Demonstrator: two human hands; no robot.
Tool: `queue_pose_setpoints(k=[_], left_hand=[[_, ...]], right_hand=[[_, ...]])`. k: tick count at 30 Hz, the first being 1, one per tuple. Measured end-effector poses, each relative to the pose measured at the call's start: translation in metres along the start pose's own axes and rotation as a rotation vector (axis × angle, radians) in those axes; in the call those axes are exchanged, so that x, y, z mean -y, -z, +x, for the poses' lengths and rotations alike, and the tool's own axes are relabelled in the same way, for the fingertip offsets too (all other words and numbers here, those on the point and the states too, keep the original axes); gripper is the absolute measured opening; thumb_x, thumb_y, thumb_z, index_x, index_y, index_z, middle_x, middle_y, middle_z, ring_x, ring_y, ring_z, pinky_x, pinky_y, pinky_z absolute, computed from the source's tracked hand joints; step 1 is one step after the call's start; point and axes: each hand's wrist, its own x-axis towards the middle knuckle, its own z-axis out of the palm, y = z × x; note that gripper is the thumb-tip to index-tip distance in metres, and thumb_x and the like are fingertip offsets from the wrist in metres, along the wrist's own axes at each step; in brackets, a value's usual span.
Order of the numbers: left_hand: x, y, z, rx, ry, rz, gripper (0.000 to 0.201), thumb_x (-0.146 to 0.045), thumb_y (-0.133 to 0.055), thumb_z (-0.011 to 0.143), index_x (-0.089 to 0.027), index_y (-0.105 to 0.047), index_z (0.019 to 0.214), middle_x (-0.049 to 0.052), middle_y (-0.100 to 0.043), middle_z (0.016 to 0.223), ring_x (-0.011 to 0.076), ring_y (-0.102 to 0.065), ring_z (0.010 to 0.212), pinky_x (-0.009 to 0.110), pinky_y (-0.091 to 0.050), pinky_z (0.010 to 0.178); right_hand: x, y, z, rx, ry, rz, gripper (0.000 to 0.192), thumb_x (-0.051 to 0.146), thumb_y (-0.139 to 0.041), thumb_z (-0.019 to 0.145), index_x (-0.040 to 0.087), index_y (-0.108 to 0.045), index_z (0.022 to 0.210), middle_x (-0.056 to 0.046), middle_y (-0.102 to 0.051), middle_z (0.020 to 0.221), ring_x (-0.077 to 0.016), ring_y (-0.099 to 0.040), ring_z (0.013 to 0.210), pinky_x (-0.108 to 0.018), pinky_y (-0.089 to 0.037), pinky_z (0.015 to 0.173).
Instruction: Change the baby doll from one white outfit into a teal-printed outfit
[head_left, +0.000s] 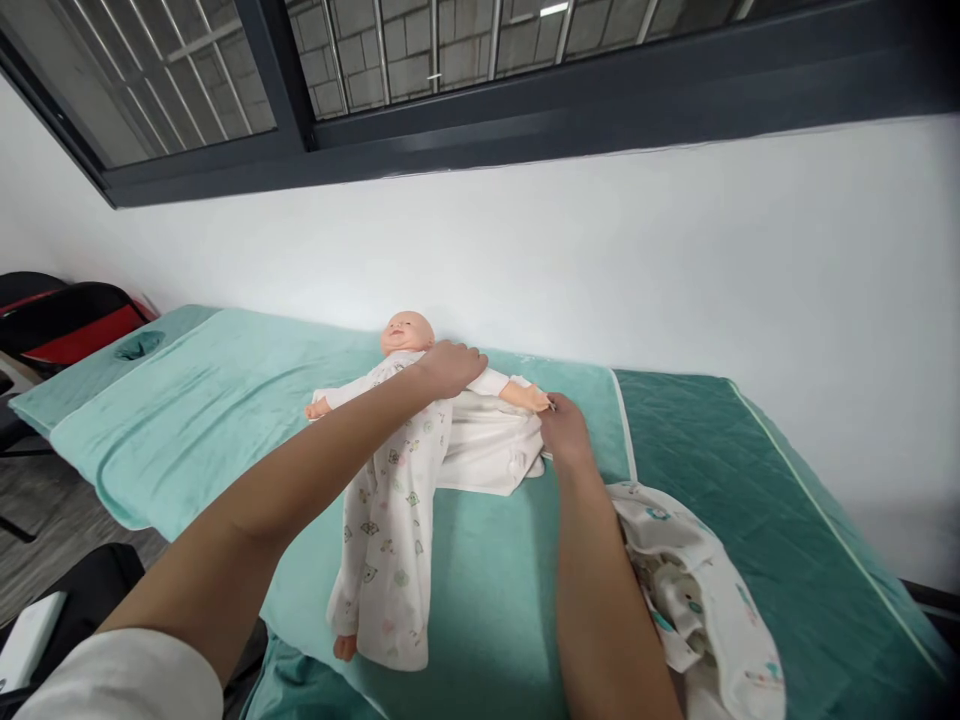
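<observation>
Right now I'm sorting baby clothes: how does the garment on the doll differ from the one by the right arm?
The doll's garment is worn and stretched out flat; the loose garment lies crumpled in a heap. The doll's garment sits mid-mat under the left hand; the loose one lies at the mat's right edge, untouched. Both are white with small printed patterns.

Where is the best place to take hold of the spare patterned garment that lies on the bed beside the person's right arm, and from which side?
Probably the top fold of the crumpled garment, pinched from above. It lies in a loose heap on the green bed cover, so its raised folds offer easy cloth to pinch. Its left edge lies under the right forearm, whose right hand is at the doll's sleeve, so coming from the right seems easier.
</observation>
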Motion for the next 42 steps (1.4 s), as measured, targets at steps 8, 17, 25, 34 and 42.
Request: queue_pose_setpoints(k=[8, 17, 25, 34, 42], left_hand=[[-0.017, -0.001, 0.015, 0.015, 0.046, -0.166, 0.035, -0.005, -0.053, 0.082, -0.009, -0.059, 0.116, 0.016, -0.069, 0.104, 0.0297, -0.069, 0.093, 0.036, -0.047, 0.069], [-0.033, -0.032, -0.002, -0.137, 0.094, -0.376, 0.026, -0.020, -0.057, 0.089, -0.012, -0.064, 0.114, 0.015, -0.068, 0.118, 0.0299, -0.061, 0.114, 0.043, -0.049, 0.090], [0.010, -0.118, -0.109, -0.692, 0.567, -1.254, 0.035, -0.041, -0.046, 0.099, -0.026, -0.060, 0.127, 0.005, -0.061, 0.139, 0.0197, -0.054, 0.131, 0.037, -0.041, 0.114], [0.017, -0.136, -0.105, -0.633, 0.514, -1.458, 0.037, -0.045, -0.063, 0.089, -0.025, -0.058, 0.120, 0.008, -0.049, 0.150, 0.0234, -0.047, 0.138, 0.038, -0.040, 0.112], [0.010, -0.134, -0.107, -0.804, 0.422, -1.180, 0.019, -0.037, -0.068, 0.086, -0.022, -0.057, 0.089, 0.006, -0.060, 0.126, 0.0217, -0.051, 0.123, 0.036, -0.043, 0.102]], right_hand=[[0.002, 0.009, 0.002, -0.007, 0.145, 0.048, 0.037, 0.024, -0.049, 0.069, 0.018, -0.063, 0.103, -0.013, -0.070, 0.109, -0.0276, -0.064, 0.102, -0.042, -0.050, 0.088], [0.015, -0.011, -0.019, -0.023, 0.460, -0.267, 0.054, 0.012, -0.042, 0.075, 0.019, -0.060, 0.126, -0.013, -0.063, 0.126, -0.0292, -0.056, 0.123, -0.053, -0.044, 0.107], [0.032, -0.067, -0.047, 0.258, 0.528, -0.144, 0.039, 0.042, -0.046, 0.099, 0.026, -0.056, 0.132, -0.010, -0.054, 0.146, -0.0247, -0.045, 0.139, -0.051, -0.032, 0.119], [0.032, -0.073, -0.050, 0.331, 0.392, -0.085, 0.050, 0.055, -0.056, 0.093, 0.031, -0.052, 0.137, -0.005, -0.044, 0.155, -0.0232, -0.039, 0.144, -0.050, -0.027, 0.122], [0.074, -0.092, -0.051, 0.365, 0.395, -0.068, 0.041, 0.048, -0.069, 0.084, 0.027, -0.057, 0.118, -0.005, -0.052, 0.145, -0.0257, -0.047, 0.134, -0.046, -0.036, 0.113]])
